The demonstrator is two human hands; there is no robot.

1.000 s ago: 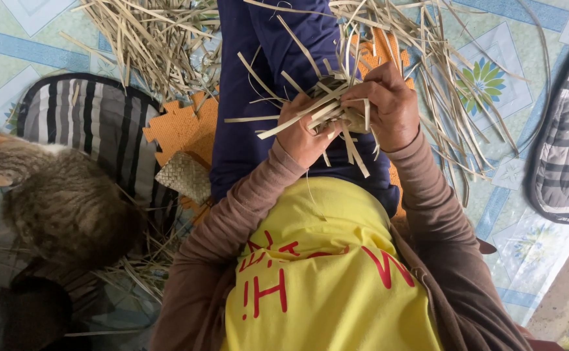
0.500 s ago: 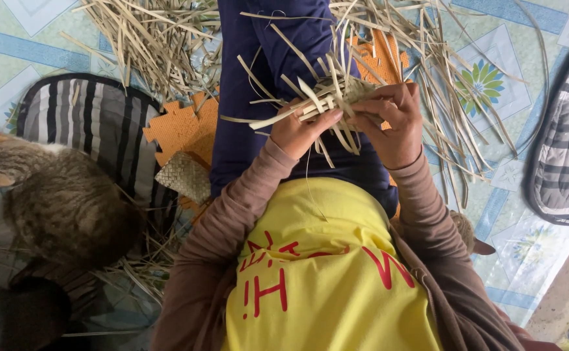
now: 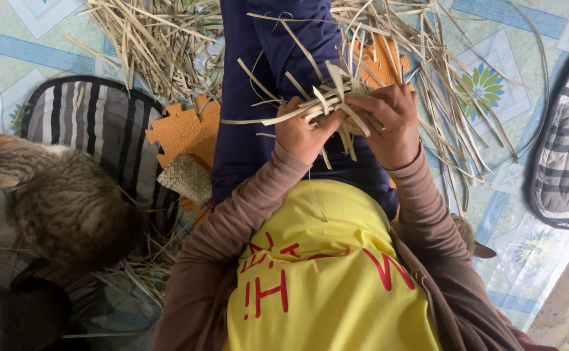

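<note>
While both hands pinched it, the half-woven bundle of pale straw strips (image 3: pixel 329 107) sat over the lap, the left hand (image 3: pixel 301 133) and right hand (image 3: pixel 388 123) closed on its crossing strands. Loose straw (image 3: pixel 161 39) littered a patterned floor mat (image 3: pixel 492 84). A striped cushion (image 3: pixel 89 123), an orange foam tile (image 3: pixel 184 130) and a tabby cat (image 3: pixel 57 201) lay to the left.

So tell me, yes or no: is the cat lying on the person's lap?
No, the cat lies beside the person on the striped cushion, apart from both hands weaving dry straw strips.
</note>
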